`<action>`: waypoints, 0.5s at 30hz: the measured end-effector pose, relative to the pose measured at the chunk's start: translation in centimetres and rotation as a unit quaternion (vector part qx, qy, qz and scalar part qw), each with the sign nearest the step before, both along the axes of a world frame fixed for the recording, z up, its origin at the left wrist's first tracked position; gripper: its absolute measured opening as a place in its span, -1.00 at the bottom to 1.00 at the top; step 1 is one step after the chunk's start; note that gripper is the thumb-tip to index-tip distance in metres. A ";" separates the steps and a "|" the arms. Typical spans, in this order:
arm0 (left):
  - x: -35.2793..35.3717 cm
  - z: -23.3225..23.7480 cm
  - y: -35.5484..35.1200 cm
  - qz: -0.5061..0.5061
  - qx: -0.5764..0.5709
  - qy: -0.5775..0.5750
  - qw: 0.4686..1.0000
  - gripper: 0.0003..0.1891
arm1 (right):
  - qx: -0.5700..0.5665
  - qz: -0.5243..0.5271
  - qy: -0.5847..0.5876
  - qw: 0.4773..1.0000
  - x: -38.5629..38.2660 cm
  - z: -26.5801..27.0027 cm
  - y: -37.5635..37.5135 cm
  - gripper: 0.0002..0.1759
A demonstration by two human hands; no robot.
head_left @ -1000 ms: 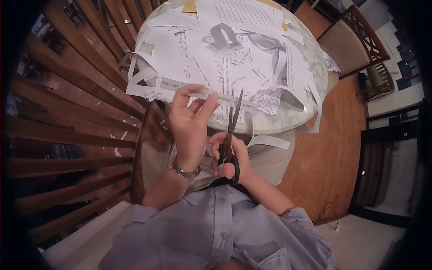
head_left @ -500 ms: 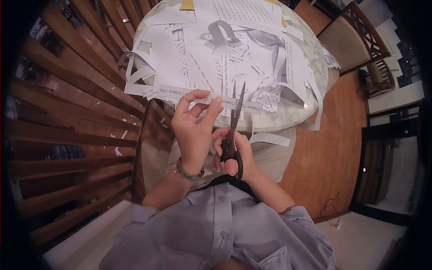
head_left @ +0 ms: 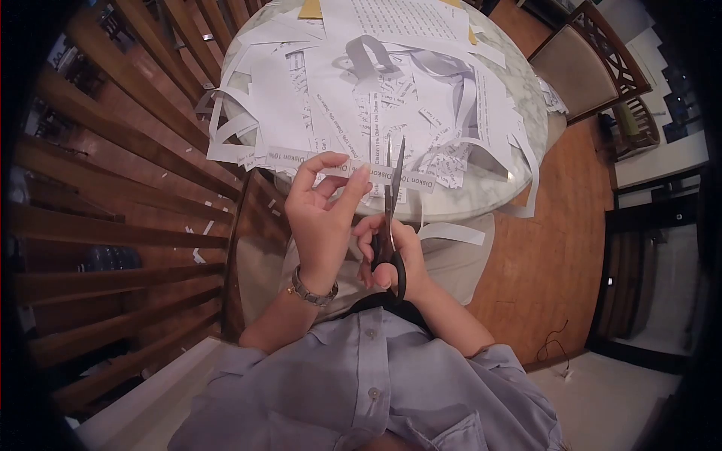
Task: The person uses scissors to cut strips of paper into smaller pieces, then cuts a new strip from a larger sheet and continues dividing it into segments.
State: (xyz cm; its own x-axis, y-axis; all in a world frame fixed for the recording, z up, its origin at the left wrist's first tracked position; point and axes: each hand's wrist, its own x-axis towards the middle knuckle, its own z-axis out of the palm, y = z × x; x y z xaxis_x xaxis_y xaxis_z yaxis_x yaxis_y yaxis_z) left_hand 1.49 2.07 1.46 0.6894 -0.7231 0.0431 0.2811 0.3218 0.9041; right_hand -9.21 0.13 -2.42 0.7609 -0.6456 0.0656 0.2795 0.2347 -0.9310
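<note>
My left hand (head_left: 325,214) pinches a printed paper strip (head_left: 414,179) between thumb and fingers. "Diskon 10%" runs repeatedly along the strip, which stretches out to both sides of the fingers. In my right hand (head_left: 398,255) is a pair of black-handled scissors (head_left: 391,199), blades pointing up and slightly apart. The strip passes at the blades, to the right of my left fingertips. Just beyond both hands, cut strips and many small printed slips (head_left: 450,171) lie on white sheets (head_left: 338,83).
A round marble table (head_left: 519,83) carries the paper heap, and some strips hang over its edge. Wooden slats (head_left: 120,218) rise on the left, with paper scraps (head_left: 197,254) on the floor beyond. A chair (head_left: 575,64) stands at the upper right.
Both hands stay almost in place. The scissors' blades have come slightly closer together and shifted a little left, and the strip's right end has moved slightly left.
</note>
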 end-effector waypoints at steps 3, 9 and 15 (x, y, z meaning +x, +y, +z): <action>0.4 0.2 0.0 0.010 -0.010 0.005 1.000 -0.77 | 0.028 0.006 -0.010 1.000 -0.2 0.1 -0.1 -0.24; 1.8 -0.2 0.4 -0.004 0.005 -0.023 1.000 -0.79 | 0.064 0.016 -0.025 0.998 -0.9 0.5 -0.8 -0.29; 1.8 -0.4 0.4 -0.009 0.017 -0.038 0.999 -0.76 | 0.071 0.009 -0.021 0.997 -1.0 0.7 -0.9 -0.36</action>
State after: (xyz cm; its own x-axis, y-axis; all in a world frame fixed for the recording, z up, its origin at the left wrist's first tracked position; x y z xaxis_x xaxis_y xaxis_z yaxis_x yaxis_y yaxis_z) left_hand 3.27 2.44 1.11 0.6715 -0.7378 0.0694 0.2176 0.2858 0.9333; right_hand -10.23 -0.75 -1.77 0.7712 -0.6366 0.0071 0.3120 0.3682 -0.8758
